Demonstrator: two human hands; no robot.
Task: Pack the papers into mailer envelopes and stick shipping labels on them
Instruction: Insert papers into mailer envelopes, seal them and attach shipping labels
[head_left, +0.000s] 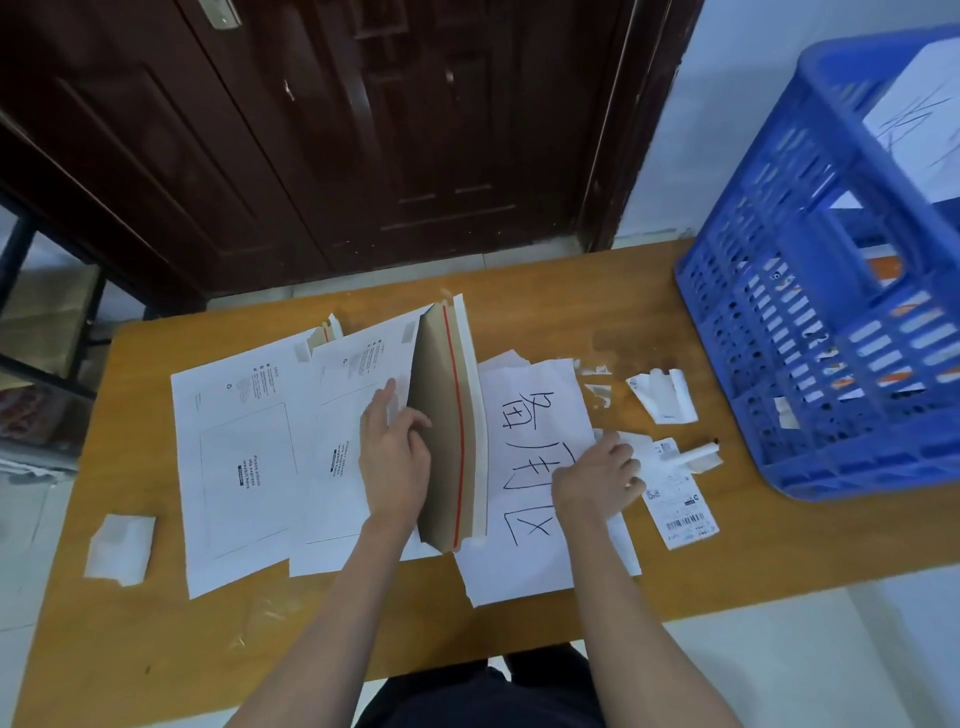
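Both forearms reach in over the near edge of the table. The right hand rests knuckles-up on a white paper bearing large handwritten black characters; whether its curled fingers pinch anything cannot be told. Just right of it lies a shipping label with a barcode; its small print is unreadable. The left hand grips the raised brown flap, marked by a red strip, of a white envelope. A second envelope lies nearer the left edge, its print illegible. A blue crate occupies the far right corner.
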